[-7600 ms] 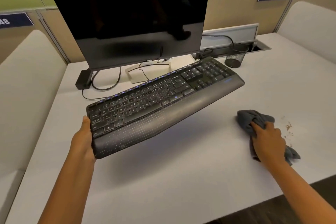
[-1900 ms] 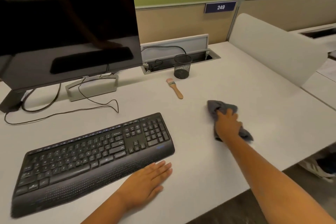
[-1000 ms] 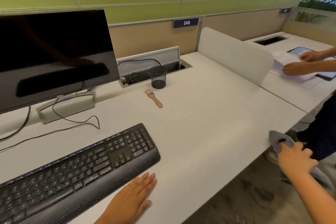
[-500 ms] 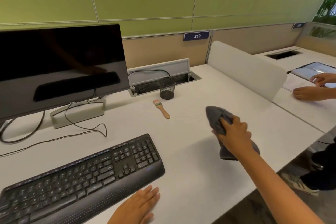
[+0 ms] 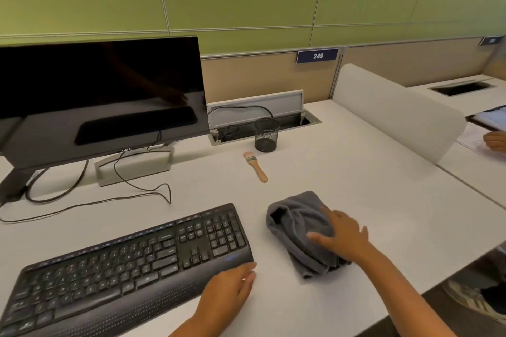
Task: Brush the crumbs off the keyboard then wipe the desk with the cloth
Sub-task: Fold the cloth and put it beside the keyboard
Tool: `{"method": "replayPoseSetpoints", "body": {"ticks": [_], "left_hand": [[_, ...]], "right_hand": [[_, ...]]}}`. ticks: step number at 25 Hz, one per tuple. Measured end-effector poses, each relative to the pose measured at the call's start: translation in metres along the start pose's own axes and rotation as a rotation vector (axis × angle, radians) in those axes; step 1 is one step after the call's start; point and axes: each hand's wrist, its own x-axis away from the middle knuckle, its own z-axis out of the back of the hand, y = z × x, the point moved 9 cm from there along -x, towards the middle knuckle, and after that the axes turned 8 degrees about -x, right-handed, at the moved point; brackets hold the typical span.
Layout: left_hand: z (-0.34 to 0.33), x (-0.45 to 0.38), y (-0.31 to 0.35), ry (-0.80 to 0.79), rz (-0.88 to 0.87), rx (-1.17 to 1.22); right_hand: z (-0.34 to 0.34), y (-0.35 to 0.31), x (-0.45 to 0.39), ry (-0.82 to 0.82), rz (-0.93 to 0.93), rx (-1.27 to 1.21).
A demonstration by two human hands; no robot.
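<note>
The black keyboard [image 5: 128, 262] lies flat on the white desk [image 5: 369, 200] at the lower left. My left hand [image 5: 230, 290] rests open on the desk, its fingers touching the keyboard's right front corner. A crumpled grey cloth [image 5: 295, 227] sits on the desk just right of the keyboard. My right hand [image 5: 339, 235] lies on top of the cloth with its fingers spread and straight. A small wooden-handled brush [image 5: 256, 167] lies further back, apart from both hands.
A dark monitor [image 5: 101, 98] with loose cables [image 5: 131, 191] stands at the back left. A black mesh cup [image 5: 267, 134] sits by the open cable tray [image 5: 262, 123]. A white divider [image 5: 394, 109] borders the right side; another person's hand [image 5: 495, 141] is beyond it.
My right hand has brought the cloth from the desk's right edge in toward the keyboard and now lies flat on it. My left hand stays by the keyboard's corner.
</note>
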Motion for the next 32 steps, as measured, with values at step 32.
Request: {"method": "replayPoseSetpoints", "body": {"ticks": [32], "left_hand": [[0.123, -0.117, 0.155, 0.251, -0.001, 1.360]], "right_hand": [[0.069, 0.005, -0.020, -0.032, 0.210, -1.519]]}}
